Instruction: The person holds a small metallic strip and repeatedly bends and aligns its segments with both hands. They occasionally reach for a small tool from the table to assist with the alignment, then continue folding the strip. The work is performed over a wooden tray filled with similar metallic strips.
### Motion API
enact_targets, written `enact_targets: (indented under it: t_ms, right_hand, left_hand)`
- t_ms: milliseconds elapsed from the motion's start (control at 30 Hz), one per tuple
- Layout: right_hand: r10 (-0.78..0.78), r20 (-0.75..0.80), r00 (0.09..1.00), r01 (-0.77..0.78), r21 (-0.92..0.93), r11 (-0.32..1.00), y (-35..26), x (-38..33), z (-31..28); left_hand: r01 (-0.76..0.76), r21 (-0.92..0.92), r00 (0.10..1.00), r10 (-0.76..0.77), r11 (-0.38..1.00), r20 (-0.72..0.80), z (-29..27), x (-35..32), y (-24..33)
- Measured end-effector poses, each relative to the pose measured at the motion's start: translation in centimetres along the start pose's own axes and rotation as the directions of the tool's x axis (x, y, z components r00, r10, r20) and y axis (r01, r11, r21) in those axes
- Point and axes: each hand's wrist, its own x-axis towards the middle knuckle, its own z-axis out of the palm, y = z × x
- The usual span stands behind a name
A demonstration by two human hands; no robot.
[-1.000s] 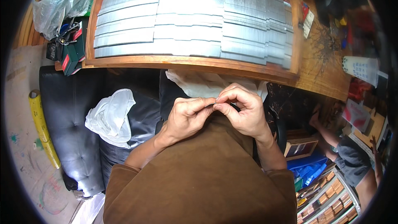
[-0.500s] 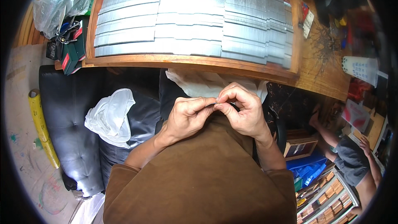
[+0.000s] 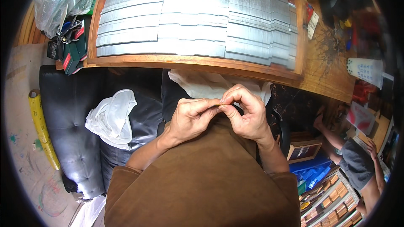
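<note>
Yellow tube [image 3: 43,129]: laid lengthwise on the pale, stained floor [image 3: 21,155], beside the black seat.
Clear plastic bag [image 3: 63,4]: heaped at the bench's far left; keys [image 3: 69,33] and dark green boxes [image 3: 72,59] with red panels are seen just below it.
Black tufted seat [image 3: 71,130]: placed in front of the bench, at the left; a crumpled white bag [image 3: 111,120] is carried on it.
Left hand [image 3: 191,117]: held in front of the brown shirt [image 3: 202,176], short of the tray; thumb and forefinger are brought together in a pinch, other fingers curled under.
Wooden tray [image 3: 195,61]: set on the bench; filled with overlapping rows of thin grey strips [image 3: 193,21], strong glare being returned from the middle rows.
Thin piece [image 3: 220,104]: pinched where the fingertips of both hands meet, below the tray's front edge; almost wholly covered, so its kind cannot be told.
White cloth [image 3: 198,85]: draped beneath the tray's front edge, partly hidden behind the hands.
Right hand [image 3: 247,112]: arched, with a gap left inside the curve; thumb and forefinger tips are closed on the same piece, touching the left fingertips.
Bench [image 3: 330,82]: bare wood is exposed right of the tray; a printed plastic cup [image 3: 365,70] is seen near its right edge.
Co-worker [image 3: 357,164]: seen at far right, in grey shorts, one hand [image 3: 371,148] partly visible.
</note>
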Motion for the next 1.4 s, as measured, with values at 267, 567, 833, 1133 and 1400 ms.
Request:
enact_targets:
  t_ms: [267,567,833,1133,1400]
  right_hand:
    - [-0.105,-0.003,0.995,0.103,-0.136,0.985,-0.4,0.3,0.1]
    - [-0.103,-0.15,0.983,0.067,-0.228,0.971,-4.1,-0.1,-3.2]
    - [-0.355,-0.557,0.751,-0.046,-0.58,0.813,-10.7,0.0,-13.2]
    - [-0.115,-0.035,0.993,0.1,-0.294,0.95,-3.2,0.5,0.0]
    - [-0.148,-0.024,0.989,0.136,-0.267,0.954,-2.6,0.1,0.5]
  left_hand:
    - [-0.011,0.016,1.0,0.011,1.0,-0.012,0.0,0.0,-0.2]
    - [-0.04,0.022,0.997,0.042,0.999,-0.06,0.3,0.1,-0.5]
    - [-0.01,-0.001,1.0,0.01,1.0,-0.023,-0.3,0.2,0.4]
    - [-0.031,-0.082,0.999,0.03,0.996,-0.011,-0.3,0.2,0.1]
    - [-0.139,0.037,0.99,0.138,0.99,0.039,-0.9,0.4,0.1]
